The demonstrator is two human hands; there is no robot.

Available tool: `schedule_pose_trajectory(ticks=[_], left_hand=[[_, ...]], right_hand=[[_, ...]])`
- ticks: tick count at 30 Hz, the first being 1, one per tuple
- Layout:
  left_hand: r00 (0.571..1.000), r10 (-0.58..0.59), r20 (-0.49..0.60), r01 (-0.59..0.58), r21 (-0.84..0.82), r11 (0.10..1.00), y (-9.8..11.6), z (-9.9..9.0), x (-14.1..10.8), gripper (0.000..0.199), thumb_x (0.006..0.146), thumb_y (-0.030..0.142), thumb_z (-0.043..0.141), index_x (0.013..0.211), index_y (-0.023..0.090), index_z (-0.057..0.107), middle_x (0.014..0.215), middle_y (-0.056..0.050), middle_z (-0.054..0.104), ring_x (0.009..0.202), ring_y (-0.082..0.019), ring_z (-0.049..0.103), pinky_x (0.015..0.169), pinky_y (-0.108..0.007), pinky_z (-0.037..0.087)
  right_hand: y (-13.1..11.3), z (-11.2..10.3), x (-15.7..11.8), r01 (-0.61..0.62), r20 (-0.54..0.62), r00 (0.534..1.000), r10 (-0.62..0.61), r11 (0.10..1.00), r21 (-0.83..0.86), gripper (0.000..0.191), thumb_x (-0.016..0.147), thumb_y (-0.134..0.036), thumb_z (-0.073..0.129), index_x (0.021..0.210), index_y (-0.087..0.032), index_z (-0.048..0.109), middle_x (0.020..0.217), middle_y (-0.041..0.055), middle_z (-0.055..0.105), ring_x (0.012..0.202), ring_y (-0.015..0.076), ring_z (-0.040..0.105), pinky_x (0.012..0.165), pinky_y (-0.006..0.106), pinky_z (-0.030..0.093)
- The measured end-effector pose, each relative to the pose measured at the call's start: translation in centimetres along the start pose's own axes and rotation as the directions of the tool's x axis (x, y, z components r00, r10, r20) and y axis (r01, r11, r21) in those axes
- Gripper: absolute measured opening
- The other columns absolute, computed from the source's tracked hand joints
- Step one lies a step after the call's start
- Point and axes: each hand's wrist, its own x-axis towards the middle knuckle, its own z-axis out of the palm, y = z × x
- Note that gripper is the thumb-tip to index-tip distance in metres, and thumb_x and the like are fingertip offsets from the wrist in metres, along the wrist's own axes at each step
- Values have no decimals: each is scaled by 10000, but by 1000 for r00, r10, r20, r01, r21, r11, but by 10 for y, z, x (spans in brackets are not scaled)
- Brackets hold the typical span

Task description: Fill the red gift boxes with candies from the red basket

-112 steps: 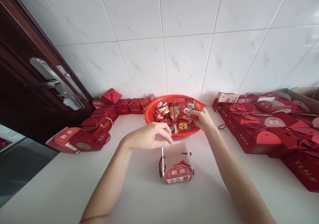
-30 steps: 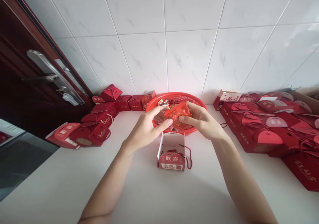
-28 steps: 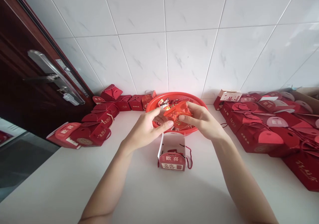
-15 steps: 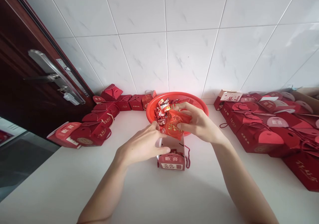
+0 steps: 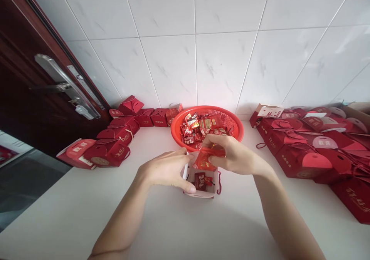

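Note:
My right hand (image 5: pixel 238 156) pinches a shiny orange-red candy packet (image 5: pixel 204 159) with gold print between thumb and fingers. The packet is held low over the back part of an open red candy box (image 5: pixel 206 194) with a white inside. My left hand (image 5: pixel 164 171) grips the box at its left side, thumb on the front edge and fingers toward the back. Small dark red packets (image 5: pixel 200 181) lie inside the box. A twisted red cord (image 5: pixel 219 183) hangs at the box's right side. Just behind stands a red plastic basket (image 5: pixel 175 132) with many wrapped candies.
Closed red gift boxes (image 5: pixel 106 154) line the table's left and back. A larger group of red boxes (image 5: pixel 300 159) fills the right side. A tiled wall (image 5: pixel 167 67) rises behind the white table (image 5: pixel 162 225), and a dark door (image 5: pixel 23 78) with a metal handle stands at left.
My right hand has brought the packet down and nearer, into the box opening. The box's front flap has tipped outward under my left thumb, showing the contents. More of the basket's candies now show.

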Motion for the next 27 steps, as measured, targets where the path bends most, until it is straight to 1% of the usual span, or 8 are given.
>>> schedule_pose_trajectory(ticks=[3, 7, 9, 13, 15, 18, 23, 27], left_hand=[[997, -24, 72, 25, -21, 999, 2, 0, 0, 625, 656, 520, 798, 1227, 306, 663, 1136, -34, 660, 1002, -274, 640, 775, -303, 494], [993, -76, 88, 76, 10, 997, 5, 1, 0, 544, 624, 511, 809, 1093, 261, 692, 1061, -34, 630, 914, -254, 628, 698, -294, 461], [991, -86, 98, 86, 13, 996, 6, 1, 0, 531, 620, 517, 815, 1073, 267, 694, 1037, -25, 617, 907, -247, 621, 705, -293, 454], [994, -66, 87, 66, 4, 998, 6, 0, 0, 607, 630, 483, 821, 1189, 313, 657, 1040, -10, 600, 922, -241, 616, 729, -289, 450], [994, -71, 86, 70, 17, 997, 6, 0, 0, 625, 633, 503, 816, 1204, 311, 649, 1028, -12, 590, 899, -238, 615, 701, -287, 446], [992, -92, 90, 89, 39, 995, 5, 1, 0, 625, 629, 544, 808, 1182, 299, 652, 982, -11, 581, 868, -237, 612, 656, -284, 430], [991, -89, 98, 86, 34, 996, 4, 2, 2, 609, 626, 552, 802, 1140, 266, 645, 986, -20, 589, 863, -238, 610, 631, -282, 412], [988, -111, 109, 107, 48, 993, 3, 1, 3, 591, 637, 570, 786, 1113, 246, 653, 1007, -41, 607, 878, -253, 613, 639, -292, 415]], right_hand=[[-5, 8, -1, -45, 102, 993, 53, 996, -77, 168, 780, -85, 577, 896, -200, 613, 847, 7, 702, 710, 146, 617, 593, 247, 412], [-9, 25, 1, -76, 127, 982, 142, 903, -423, 258, 758, -30, 538, 915, -206, 644, 691, -4, 667, 545, 133, 542, 516, 259, 293], [-9, 31, 2, -68, 142, 978, 154, 875, -480, 265, 763, -29, 524, 921, -209, 639, 706, 5, 678, 541, 137, 546, 509, 262, 275], [-8, 33, 5, -64, 159, 973, 167, 859, -508, 245, 774, -44, 526, 920, -205, 638, 777, 27, 711, 581, 153, 589, 501, 260, 274], [-8, 32, 5, -75, 139, 974, 176, 838, -541, 310, 762, -9, 500, 949, -201, 656, 747, 26, 707, 558, 151, 582, 491, 262, 264], [-6, 31, 5, -38, 153, 979, 138, 851, -524, 396, 767, 33, 458, 981, -212, 682, 751, 20, 722, 550, 138, 589, 489, 254, 273], [2, 32, 4, 70, 257, 964, 63, 875, -480, 320, 789, 26, 456, 798, -202, 680, 800, 16, 735, 545, 111, 596, 486, 245, 292], [3, 25, 1, 43, 332, 938, 99, 918, -394, 289, 769, 16, 488, 730, -194, 682, 711, -7, 704, 454, 87, 528, 458, 247, 298]])
